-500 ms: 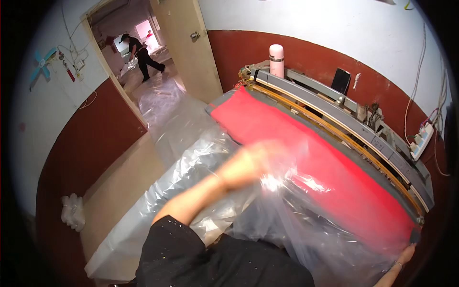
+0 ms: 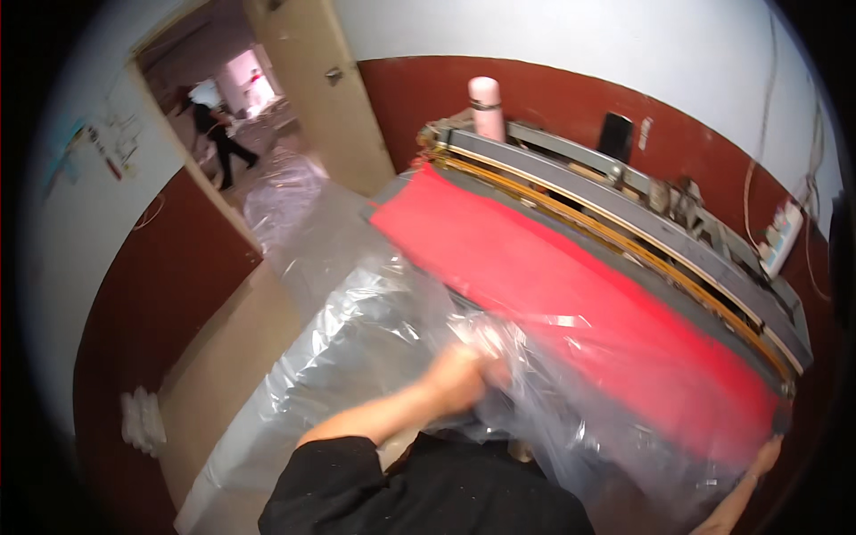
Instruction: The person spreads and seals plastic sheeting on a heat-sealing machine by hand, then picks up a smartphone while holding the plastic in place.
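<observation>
Nearest to us, our left hand (image 2: 459, 379) has its fingers clenched on the clear plastic sheet (image 2: 535, 374), which lies only partly over the red table (image 2: 553, 267), our right hand (image 2: 765, 456) grasps its far corner, and beyond stands the sealing machine (image 2: 624, 209).

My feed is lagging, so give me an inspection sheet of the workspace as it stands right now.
Surface: red bed of a long sealing machine.
Job's things: clear plastic sheet draped over the bed's near part and down to the floor.
Clutter: pink flask on the machine; white wad on the floor.
Hands: left hand gripping the plastic, blurred; right hand at the bed's far corner, grip unclear.
Cables: wires down the wall to a power strip.
Surroundings: open doorway, a person beyond.
</observation>
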`<state>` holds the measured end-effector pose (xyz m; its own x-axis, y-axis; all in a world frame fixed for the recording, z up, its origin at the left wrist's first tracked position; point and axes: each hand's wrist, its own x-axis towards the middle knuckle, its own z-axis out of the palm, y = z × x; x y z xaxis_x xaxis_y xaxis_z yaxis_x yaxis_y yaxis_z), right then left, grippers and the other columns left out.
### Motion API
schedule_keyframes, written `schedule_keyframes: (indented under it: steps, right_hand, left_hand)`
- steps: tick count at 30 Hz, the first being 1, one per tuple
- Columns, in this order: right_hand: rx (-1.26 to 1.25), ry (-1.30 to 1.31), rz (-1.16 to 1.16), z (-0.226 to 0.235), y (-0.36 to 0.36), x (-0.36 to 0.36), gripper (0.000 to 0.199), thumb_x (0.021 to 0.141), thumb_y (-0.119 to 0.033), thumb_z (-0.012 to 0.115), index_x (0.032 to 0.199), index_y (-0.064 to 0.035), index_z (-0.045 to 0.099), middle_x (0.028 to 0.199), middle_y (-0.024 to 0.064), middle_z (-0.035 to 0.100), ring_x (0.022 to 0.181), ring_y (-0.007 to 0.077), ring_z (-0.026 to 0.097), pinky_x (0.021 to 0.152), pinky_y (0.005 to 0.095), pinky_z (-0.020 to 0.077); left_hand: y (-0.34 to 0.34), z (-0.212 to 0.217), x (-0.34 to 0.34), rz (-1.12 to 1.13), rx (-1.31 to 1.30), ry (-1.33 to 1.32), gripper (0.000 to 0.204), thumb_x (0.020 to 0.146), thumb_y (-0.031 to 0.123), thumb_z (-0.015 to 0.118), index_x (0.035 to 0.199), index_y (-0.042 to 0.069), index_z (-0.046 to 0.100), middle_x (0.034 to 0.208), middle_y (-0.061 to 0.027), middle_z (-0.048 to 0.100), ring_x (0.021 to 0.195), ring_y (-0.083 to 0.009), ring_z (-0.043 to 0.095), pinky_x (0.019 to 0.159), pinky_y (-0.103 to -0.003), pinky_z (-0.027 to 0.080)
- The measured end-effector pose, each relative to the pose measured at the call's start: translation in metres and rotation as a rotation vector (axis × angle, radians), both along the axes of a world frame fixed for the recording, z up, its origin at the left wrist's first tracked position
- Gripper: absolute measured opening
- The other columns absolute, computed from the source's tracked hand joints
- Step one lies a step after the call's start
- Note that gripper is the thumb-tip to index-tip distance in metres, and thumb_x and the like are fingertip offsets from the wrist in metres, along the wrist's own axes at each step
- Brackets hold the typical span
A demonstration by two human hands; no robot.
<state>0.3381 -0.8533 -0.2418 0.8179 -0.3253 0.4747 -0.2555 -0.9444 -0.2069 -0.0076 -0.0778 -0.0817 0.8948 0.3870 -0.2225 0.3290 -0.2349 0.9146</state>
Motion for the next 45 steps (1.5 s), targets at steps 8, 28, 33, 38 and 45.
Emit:
schedule_keyframes:
  steps: [8, 28, 33, 38, 45]
  right_hand:
    - [-0.055, 0.136, -0.184, 0.057, 0.080, -0.026, 0.028, 0.091, -0.024, 0.035, 0.101, -0.0035, 0.050, 0.090, 0.0244, 0.059, 0.087, 0.0440, 0.054, 0.068, 0.0512, 0.0414]
    - [0.519, -0.126, 0.018, 0.035, -0.025, -0.045, 0.032, 0.090, -0.035, 0.046, 0.091, -0.0046, 0.056, 0.078, 0.0122, 0.060, 0.071, 0.0281, 0.056, 0.061, 0.0380, 0.0428]
    - [1.239, -0.379, 0.132, 0.089, 0.028, -0.083, 0.032, 0.087, -0.037, 0.055, 0.103, -0.0094, 0.059, 0.088, -0.0005, 0.058, 0.082, 0.0092, 0.054, 0.070, 0.0215, 0.0409]
    - [1.041, -0.473, 0.181, 0.104, -0.013, -0.087, 0.024, 0.085, -0.022, 0.060, 0.103, -0.0065, 0.061, 0.088, -0.0007, 0.061, 0.081, 0.0086, 0.056, 0.068, 0.0200, 0.0430]
    - [0.386, -0.652, 0.206, 0.083, 0.121, 0.028, 0.016, 0.085, -0.020, 0.055, 0.082, -0.0052, 0.060, 0.072, -0.0020, 0.053, 0.068, 0.0047, 0.046, 0.062, 0.0192, 0.0392]
  left_hand:
    - [0.235, 0.003, 0.040, 0.622, 0.232, -0.471, 0.014, 0.082, 0.020, 0.059, 0.074, 0.008, 0.059, 0.058, 0.0052, 0.046, 0.050, -0.0050, 0.037, 0.047, -0.023, 0.032]
    - [0.093, -0.069, 0.195, -0.462, 0.852, -0.435, 0.034, 0.083, 0.019, 0.056, 0.113, 0.002, 0.054, 0.113, -0.0176, 0.056, 0.113, -0.0344, 0.047, 0.093, -0.039, 0.039]
    - [0.083, -0.058, 0.213, -0.055, 0.962, -0.467, 0.016, 0.072, 0.007, 0.061, 0.088, 0.002, 0.062, 0.084, -0.0148, 0.059, 0.083, -0.0332, 0.055, 0.071, -0.042, 0.044]
    - [0.094, -0.053, 0.241, -0.106, 1.148, -0.479, 0.006, 0.072, 0.007, 0.060, 0.075, 0.002, 0.057, 0.078, -0.0150, 0.056, 0.079, -0.0341, 0.053, 0.068, -0.042, 0.044]
    - [0.154, -0.041, 0.257, 0.365, 0.064, -0.685, 0.016, 0.089, 0.019, 0.047, 0.082, 0.005, 0.051, 0.061, 0.0049, 0.040, 0.053, -0.0039, 0.034, 0.047, -0.020, 0.030]
